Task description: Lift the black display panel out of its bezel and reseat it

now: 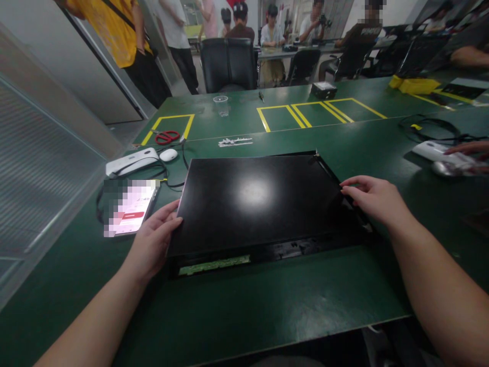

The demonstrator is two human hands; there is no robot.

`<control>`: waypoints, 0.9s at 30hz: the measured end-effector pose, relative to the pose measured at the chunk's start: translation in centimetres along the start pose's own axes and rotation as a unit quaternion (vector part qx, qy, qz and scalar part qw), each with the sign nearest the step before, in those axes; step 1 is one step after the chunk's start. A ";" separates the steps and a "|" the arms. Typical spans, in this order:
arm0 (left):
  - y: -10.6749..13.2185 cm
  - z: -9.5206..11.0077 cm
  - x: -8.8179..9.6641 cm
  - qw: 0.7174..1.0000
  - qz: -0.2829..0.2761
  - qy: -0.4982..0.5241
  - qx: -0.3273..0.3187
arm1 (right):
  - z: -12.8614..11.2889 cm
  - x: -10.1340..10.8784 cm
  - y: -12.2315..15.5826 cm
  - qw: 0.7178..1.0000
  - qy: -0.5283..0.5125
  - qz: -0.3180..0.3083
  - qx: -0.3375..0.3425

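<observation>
A black display panel (255, 201) lies flat on the green table (267, 306), with a green circuit strip (214, 265) showing along its near edge. My left hand (156, 239) grips the panel's left edge, thumb on top and fingers curled under. My right hand (372, 196) rests on the panel's right edge, its fingers bent and pressed against the rim. The panel sits in or over a thin black frame (324, 163) that shows at its far right corner.
A lit phone (130, 206) lies left of the panel, beside a white box (132, 160), a white mouse (168, 154) and red scissors (167, 136). A clear cup (220, 104) and screws (235, 141) sit farther back. Another person's hand (468, 149) is at the right. People sit beyond.
</observation>
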State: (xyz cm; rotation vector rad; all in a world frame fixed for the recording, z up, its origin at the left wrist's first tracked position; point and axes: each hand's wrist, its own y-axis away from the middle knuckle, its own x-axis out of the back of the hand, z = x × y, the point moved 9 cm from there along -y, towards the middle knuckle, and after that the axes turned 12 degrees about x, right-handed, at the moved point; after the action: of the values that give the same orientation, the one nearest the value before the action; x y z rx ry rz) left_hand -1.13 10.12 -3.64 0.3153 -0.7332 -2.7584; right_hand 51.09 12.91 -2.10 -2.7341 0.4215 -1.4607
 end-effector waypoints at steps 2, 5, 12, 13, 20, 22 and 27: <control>0.1 0.0 0.0 1.000 0.000 0.000 0.001 | 0.1 0.0 0.0 1.000 0.002 -0.002 0.000; 0.1 0.0 -0.1 1.000 -0.002 0.002 0.004 | 0.0 0.0 0.0 1.000 0.011 -0.007 -0.002; 0.2 0.0 -0.4 1.000 -0.002 0.004 0.003 | -0.9 0.0 0.2 0.999 0.026 -0.020 0.006; 0.2 0.0 -0.4 1.000 0.000 0.004 0.002 | -1.1 0.1 0.2 0.999 0.029 -0.021 0.008; 0.1 0.1 -0.5 1.000 0.011 -0.004 0.004 | -0.9 -0.1 0.1 0.999 0.035 -0.016 0.028; 0.1 0.1 -0.4 1.000 0.011 -0.006 0.003 | -0.7 -0.1 0.0 0.999 0.032 -0.012 0.034; 0.0 0.0 -0.2 1.000 0.018 -0.010 0.003 | -1.1 0.0 0.0 0.998 0.036 -0.011 0.046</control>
State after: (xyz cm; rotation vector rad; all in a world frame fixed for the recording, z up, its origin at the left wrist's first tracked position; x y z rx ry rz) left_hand -1.00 10.18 -3.58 0.2721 -0.7458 -2.7297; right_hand 50.17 13.01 -1.42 -2.6308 0.3188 -1.5462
